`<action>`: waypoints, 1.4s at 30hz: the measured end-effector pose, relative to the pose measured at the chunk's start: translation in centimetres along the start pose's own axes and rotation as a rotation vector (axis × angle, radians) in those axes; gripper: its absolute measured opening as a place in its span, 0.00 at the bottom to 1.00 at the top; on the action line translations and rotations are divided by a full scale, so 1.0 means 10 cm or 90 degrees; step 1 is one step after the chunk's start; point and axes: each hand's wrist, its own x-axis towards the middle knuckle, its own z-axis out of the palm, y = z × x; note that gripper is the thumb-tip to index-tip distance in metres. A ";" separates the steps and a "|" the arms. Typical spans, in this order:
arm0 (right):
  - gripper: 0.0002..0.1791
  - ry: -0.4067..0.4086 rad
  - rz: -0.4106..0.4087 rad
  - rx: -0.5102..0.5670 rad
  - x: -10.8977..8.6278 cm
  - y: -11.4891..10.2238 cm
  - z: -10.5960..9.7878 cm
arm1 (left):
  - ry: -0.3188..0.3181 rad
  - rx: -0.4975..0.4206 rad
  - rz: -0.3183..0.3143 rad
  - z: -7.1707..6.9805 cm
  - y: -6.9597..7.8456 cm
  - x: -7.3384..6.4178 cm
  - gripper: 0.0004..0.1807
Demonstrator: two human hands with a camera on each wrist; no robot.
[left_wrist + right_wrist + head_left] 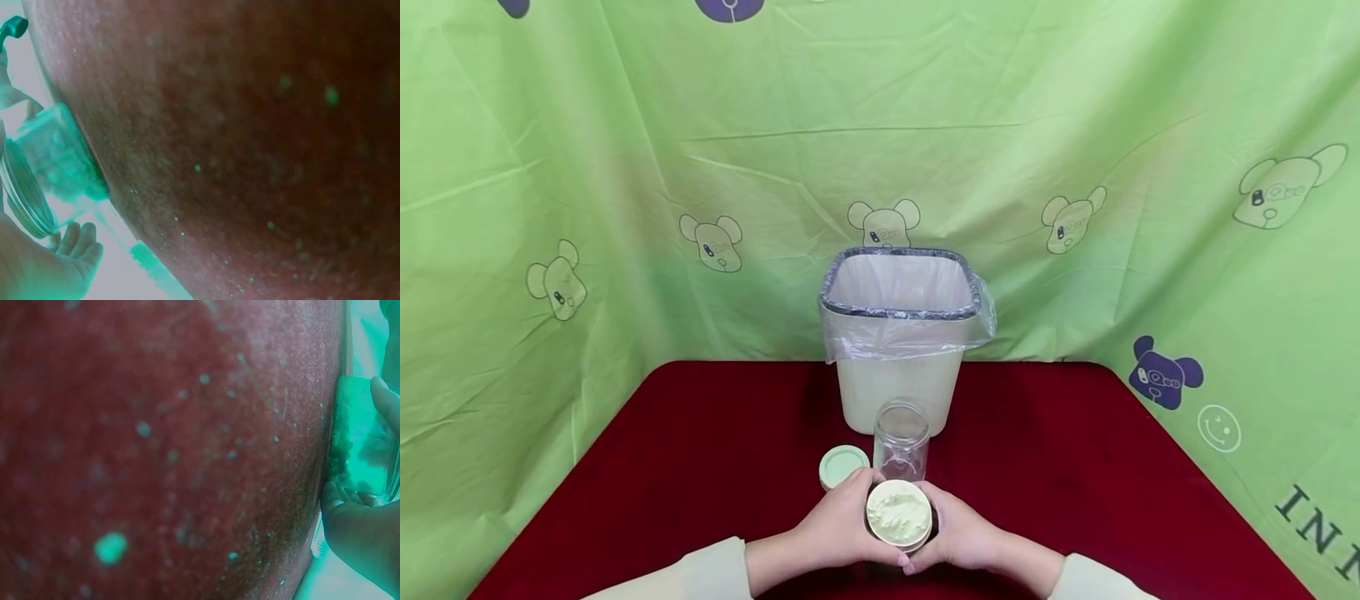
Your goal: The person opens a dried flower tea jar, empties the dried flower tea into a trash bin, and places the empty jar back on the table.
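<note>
In the head view, my left hand (842, 523) and right hand (958, 529) curve round a jar (898, 512) from both sides. Its round top looks pale cream-green with a lumpy surface. The thumbs come together at its near side. Both wrist views show the jar's clear walls with crumpled-looking contents inside; ridged rings circle one end in the left wrist view. Just beyond the hands stands a clear glass jar (901, 433), its lower part hidden behind them. To its left, a pale green lid (844, 465) lies on the table, partly covered by the left hand.
A white trash bin (897, 387) with a clear liner bag (895, 333) stands behind the glass jar. Dark red cloth covers the table (715, 467). Green printed fabric (790, 150) hangs at the back and both sides.
</note>
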 end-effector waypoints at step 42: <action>0.44 -0.005 0.015 0.005 -0.01 -0.03 -0.01 | -0.131 -0.104 0.076 -0.14 -0.17 0.15 0.40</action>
